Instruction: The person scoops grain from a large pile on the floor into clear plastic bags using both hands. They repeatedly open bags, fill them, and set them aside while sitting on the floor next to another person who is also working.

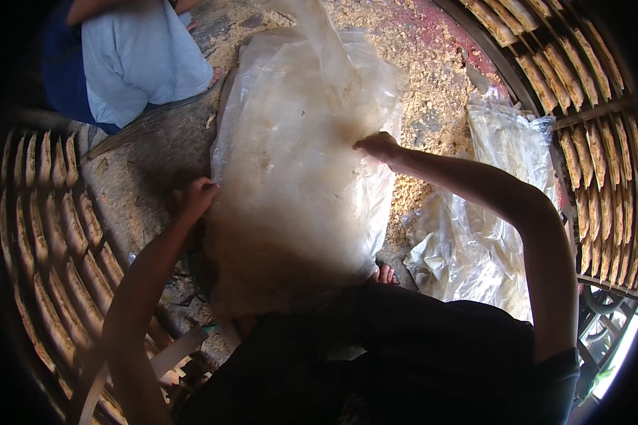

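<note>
A stack of large translucent plastic sheets [297,159] lies before me, its surface cloudy with brownish stains. At its left edge, my left hand [196,196] pinches the plastic between thumb and fingers. My right hand [378,149] grips the plastic near the right edge, thumb and fingers together. From about there a twisted or folded strip of the same plastic [327,50] runs up to the top of the picture; what holds its far end is out of view. The lower part of the sheets lies in shadow near my dark shirt.
Another person in a light blue garment [138,58] squats at upper left, beside broom bristles [133,133]. Crumbly yellowish bits [430,95] cover the floor. Crumpled clear plastic [478,234] lies at right. Racks with rows of brownish pieces stand left [58,228] and right [595,154].
</note>
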{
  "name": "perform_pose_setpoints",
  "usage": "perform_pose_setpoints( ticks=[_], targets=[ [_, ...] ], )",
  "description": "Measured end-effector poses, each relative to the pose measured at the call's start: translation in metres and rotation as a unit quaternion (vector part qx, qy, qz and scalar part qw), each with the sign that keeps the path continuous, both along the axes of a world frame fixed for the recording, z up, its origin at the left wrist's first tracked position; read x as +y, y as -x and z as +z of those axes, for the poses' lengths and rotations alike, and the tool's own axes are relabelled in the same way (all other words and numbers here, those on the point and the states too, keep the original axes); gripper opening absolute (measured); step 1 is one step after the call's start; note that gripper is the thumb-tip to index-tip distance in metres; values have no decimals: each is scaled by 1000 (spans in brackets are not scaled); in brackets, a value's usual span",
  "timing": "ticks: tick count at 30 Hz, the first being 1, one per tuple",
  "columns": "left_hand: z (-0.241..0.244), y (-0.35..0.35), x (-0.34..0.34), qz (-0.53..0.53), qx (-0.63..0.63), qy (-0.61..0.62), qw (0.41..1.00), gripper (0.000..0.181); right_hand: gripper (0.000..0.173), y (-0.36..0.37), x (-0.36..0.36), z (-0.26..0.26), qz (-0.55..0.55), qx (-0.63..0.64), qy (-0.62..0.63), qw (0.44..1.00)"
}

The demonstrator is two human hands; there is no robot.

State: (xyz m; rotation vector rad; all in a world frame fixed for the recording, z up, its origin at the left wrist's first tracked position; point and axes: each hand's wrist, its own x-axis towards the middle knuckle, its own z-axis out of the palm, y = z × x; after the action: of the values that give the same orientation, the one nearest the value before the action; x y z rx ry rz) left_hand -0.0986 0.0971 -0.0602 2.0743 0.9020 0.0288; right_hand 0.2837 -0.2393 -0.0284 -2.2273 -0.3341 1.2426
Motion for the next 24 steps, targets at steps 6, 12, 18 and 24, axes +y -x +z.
perform_pose_setpoints(
  ticks=[6,12,18,24],
  targets=[
    [18,-9,-21,-85,141,102,981,31,36,11,-62,2,-15,16,45,999],
    [-13,10,-7,-51,60,-75,994,41,49,28,-73,32,-38,60,50,996],
    [44,-69,-53,-22,47,175,983,49,51,-7,-67,22,-92,11,30,995],
    [-31,-97,-77,-81,-8,-236,968,66,36,-22,-52,16,-289,27,-115,950]
  ],
)
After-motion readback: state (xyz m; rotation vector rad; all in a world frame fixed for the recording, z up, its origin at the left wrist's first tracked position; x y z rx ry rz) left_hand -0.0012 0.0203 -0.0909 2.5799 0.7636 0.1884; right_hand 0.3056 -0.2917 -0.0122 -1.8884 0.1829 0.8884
